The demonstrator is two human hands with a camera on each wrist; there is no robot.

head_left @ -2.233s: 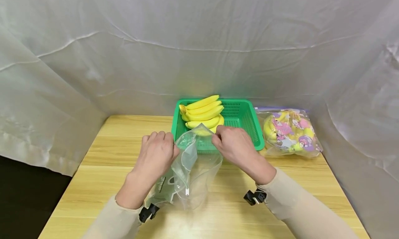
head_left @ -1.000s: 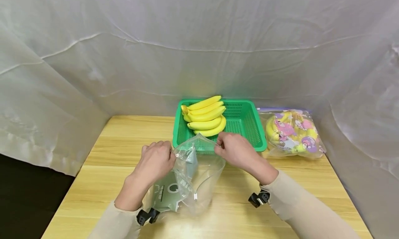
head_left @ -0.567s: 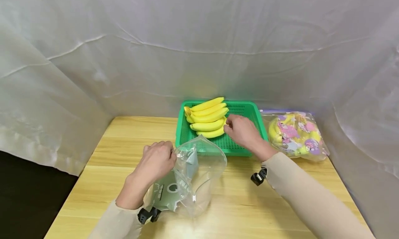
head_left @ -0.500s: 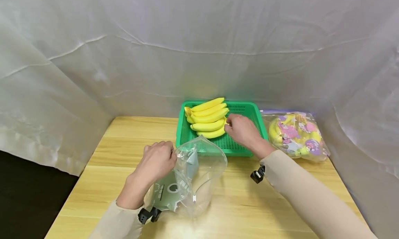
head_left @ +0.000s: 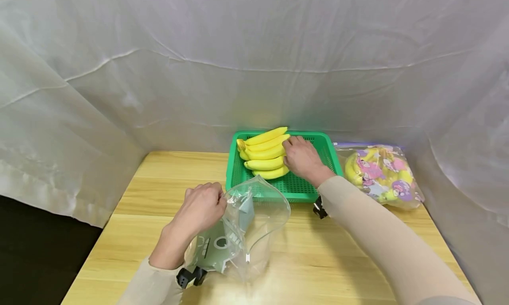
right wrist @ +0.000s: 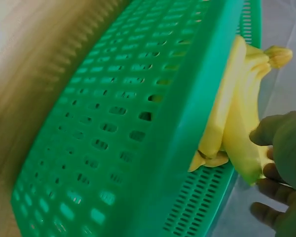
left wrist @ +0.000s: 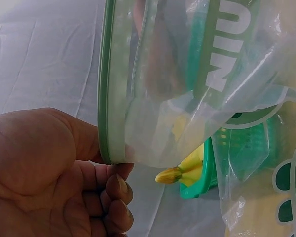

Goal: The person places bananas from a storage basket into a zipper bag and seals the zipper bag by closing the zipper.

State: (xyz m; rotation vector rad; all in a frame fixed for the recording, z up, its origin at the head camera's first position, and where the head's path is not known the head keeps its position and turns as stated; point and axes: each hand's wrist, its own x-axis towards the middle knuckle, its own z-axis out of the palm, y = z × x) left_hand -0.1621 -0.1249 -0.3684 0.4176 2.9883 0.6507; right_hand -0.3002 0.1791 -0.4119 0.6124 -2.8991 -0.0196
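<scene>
My left hand (head_left: 203, 207) pinches the rim of a clear zip bag (head_left: 216, 249) with green cartoon print. In the left wrist view, thumb and fingers grip the bag's green-edged zip strip (left wrist: 105, 84). The bag's mouth gapes, and a white slider (head_left: 248, 257) hangs on its near side. Beyond it, a bunch of bananas (head_left: 264, 154) lies in a green basket (head_left: 278, 196). My right hand (head_left: 304, 159) is over the basket at the right ends of the bananas. In the right wrist view, its thumb and fingers are spread apart beside a banana (right wrist: 241, 123).
Right of the basket lies a second zip bag (head_left: 377, 177), printed pink and purple, with bananas inside. A grey curtain (head_left: 254, 75) stands behind the wooden table (head_left: 318, 252) and along its sides. A dark area shows at the lower left.
My right hand has let go of the bag's rim and moved forward over the basket to the bananas. The left hand keeps its pinch on the bag, nearly in place.
</scene>
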